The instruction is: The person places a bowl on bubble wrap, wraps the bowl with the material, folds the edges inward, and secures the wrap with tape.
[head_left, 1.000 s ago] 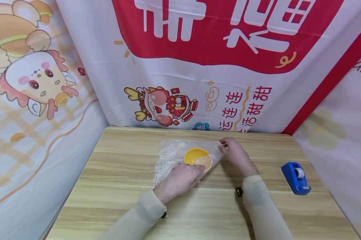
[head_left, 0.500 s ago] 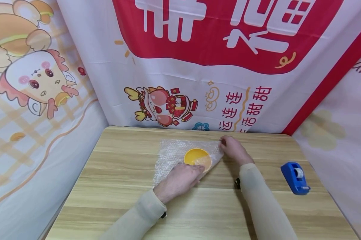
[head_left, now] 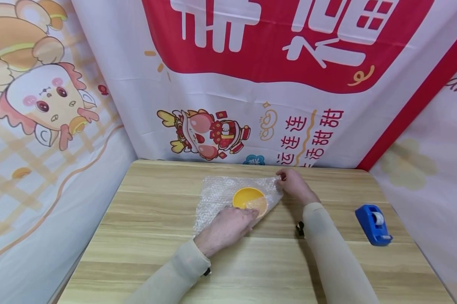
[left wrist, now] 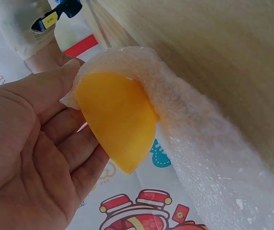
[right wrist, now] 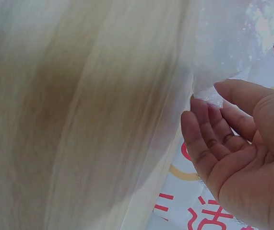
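Observation:
A yellow bowl [head_left: 245, 196] sits on a sheet of clear bubble wrap [head_left: 215, 195], one flap of which is folded over the bowl's front right part. My left hand [head_left: 225, 228] holds the flap against the bowl, its fingers at the front rim. In the left wrist view the thumb lies at the edge of the bubble wrap [left wrist: 194, 129], with the fingers beside the yellow bowl [left wrist: 120, 117]. At the sheet's far right corner, my right hand [head_left: 294, 185] pinches the bubble wrap [right wrist: 218, 62] between thumb and fingertips.
A blue tape dispenser [head_left: 374, 226] with a roll of tape stands at the right of the wooden table [head_left: 148, 202]. Printed cloth [head_left: 213, 93] hangs right behind the table's back edge and along both sides.
My right hand has shifted slightly away from me and its grip at the wrap's corner has changed. The left hand, bowl and flap have stayed in place.

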`<state>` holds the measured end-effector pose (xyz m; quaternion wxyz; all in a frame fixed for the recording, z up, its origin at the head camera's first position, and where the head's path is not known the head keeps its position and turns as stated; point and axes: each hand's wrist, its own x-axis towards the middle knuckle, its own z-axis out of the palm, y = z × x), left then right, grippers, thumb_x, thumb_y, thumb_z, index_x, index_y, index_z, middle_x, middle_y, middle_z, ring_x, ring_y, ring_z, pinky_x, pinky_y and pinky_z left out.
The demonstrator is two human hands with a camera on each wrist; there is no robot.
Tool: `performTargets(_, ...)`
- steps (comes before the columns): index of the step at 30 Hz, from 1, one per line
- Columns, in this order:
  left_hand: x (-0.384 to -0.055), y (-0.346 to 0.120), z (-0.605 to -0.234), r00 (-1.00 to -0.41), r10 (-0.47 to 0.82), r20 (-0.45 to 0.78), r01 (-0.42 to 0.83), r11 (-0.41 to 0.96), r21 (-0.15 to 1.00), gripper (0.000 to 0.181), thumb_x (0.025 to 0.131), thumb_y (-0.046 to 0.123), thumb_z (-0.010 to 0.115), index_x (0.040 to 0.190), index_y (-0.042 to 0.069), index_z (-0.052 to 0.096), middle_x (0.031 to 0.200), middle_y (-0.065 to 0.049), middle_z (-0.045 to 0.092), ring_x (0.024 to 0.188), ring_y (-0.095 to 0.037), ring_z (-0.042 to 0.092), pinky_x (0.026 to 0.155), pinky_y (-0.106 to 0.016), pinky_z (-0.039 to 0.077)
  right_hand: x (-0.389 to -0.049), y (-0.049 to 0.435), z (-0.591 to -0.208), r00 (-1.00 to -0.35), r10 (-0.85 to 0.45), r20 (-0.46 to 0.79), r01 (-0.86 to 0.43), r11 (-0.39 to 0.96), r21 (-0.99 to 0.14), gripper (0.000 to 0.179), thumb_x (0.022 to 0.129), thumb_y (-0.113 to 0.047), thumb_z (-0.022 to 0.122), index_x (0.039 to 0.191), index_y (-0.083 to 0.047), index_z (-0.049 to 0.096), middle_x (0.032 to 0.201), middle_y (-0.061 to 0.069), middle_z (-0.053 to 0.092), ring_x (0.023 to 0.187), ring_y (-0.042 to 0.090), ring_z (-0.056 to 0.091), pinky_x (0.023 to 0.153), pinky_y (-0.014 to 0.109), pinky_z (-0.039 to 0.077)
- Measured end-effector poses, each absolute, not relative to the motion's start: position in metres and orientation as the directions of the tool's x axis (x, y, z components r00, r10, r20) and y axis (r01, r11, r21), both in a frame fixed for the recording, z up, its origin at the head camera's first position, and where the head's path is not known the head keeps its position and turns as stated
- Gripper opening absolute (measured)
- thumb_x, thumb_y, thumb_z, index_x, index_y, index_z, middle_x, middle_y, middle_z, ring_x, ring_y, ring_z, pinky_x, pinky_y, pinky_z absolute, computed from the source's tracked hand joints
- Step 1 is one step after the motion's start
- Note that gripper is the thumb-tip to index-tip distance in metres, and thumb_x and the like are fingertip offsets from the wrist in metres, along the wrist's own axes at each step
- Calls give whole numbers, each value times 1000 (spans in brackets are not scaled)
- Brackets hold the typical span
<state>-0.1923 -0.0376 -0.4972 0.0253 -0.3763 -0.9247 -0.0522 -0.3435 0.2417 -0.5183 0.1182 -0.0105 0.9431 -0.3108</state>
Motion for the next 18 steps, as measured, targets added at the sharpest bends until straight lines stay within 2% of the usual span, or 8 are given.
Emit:
performTargets(8,-193,-38,-497,-715,693,94,699,712,73,46,110,30,85,154,17,77,139,-1,88,103,-17,87,88,-39,75,-337,243,-508,-971,-59,-231,119,721,-683,29,116,-15,72,142,-2,72,134,20,75,117,29,71,99,37,68)
performTargets(12,-193,-38,-498,-714,693,102,700,711,63,43,112,29,83,153,18,77,135,0,89,97,-16,86,84,-38,74,-339,245,-507,-963,-55,-265,157,682,-714,27,116,-19,74,138,-3,74,132,20,76,113,29,72,94,37,68)
performTargets(16,-194,-38,-498,-713,691,117,700,712,58,39,113,28,80,151,18,79,131,0,90,93,-17,86,79,-38,73,-352,255,-520,-964,-80,-254,143,650,-747,23,114,-24,80,129,-8,76,121,15,77,103,26,71,84,37,68)
performTargets(18,-193,-39,-499,-712,691,124,700,711,56,36,115,28,78,150,19,80,130,0,90,91,-17,86,78,-39,73,-352,255,-519,-963,-81,-256,146,640,-755,23,113,-25,80,128,-9,76,120,13,77,104,26,71,85,37,69)
